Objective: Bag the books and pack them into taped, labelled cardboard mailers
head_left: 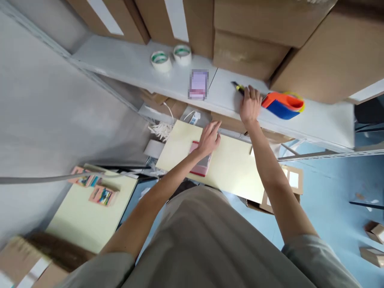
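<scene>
On the grey shelf, my right hand point(251, 105) has its fingers closed around a black-and-yellow utility knife point(239, 88), whose dark end sticks out to the left. Just right of that hand lies an orange-and-blue holder point(283, 106) with a yellow ring showing behind it. My left hand point(209, 138) is lower down, above the pale yellow table point(237, 168), fingers stretched and slightly spread, with nothing in them. Partly covered by this hand and wrist is a flat pink-and-red pack point(199, 170); whether they touch, I cannot tell.
Two rolls of white tape point(161, 62) and a blurred-out purple item point(198, 84) rest on the shelf point(126, 64). Large cardboard boxes point(252, 52) stand behind them. A second table point(87, 216) at left holds pink boxes point(103, 195). A grey cable point(54, 179) crosses the left side.
</scene>
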A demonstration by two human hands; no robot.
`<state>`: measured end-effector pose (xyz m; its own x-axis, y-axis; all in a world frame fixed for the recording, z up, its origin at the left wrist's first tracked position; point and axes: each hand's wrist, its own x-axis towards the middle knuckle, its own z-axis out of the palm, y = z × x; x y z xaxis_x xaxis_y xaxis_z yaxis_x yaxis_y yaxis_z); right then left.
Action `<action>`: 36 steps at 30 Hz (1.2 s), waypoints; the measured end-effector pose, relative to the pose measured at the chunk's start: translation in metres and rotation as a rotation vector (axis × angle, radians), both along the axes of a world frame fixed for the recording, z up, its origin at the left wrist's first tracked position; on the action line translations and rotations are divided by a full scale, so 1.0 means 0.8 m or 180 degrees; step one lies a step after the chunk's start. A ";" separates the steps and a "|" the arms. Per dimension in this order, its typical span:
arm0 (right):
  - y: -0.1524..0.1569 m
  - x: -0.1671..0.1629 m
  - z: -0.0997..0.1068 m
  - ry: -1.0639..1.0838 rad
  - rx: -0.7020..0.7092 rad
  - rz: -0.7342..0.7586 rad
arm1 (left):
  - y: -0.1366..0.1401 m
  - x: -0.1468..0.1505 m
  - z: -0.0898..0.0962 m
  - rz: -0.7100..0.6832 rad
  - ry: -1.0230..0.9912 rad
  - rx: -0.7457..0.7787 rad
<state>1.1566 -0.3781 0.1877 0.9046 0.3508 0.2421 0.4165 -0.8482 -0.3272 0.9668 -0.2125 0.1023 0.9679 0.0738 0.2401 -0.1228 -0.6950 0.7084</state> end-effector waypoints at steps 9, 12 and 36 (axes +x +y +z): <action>0.034 -0.298 -0.231 0.3304 0.0906 -0.0396 | 0.083 -0.175 -0.176 0.1029 0.2256 -0.0143; 0.031 -0.344 -0.283 0.3906 0.1532 -0.0870 | 0.086 -0.178 -0.190 0.1105 0.2301 -0.0137; -0.105 -0.354 -0.281 0.3595 0.3490 -0.1580 | -0.037 -0.159 -0.195 0.0789 0.2798 -0.1837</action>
<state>0.8731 -0.4618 -0.0369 0.7492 0.1080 -0.6535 -0.6579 0.0076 -0.7531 0.8399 -0.2423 -0.0534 0.7268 0.1709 -0.6652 0.6867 -0.1636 0.7083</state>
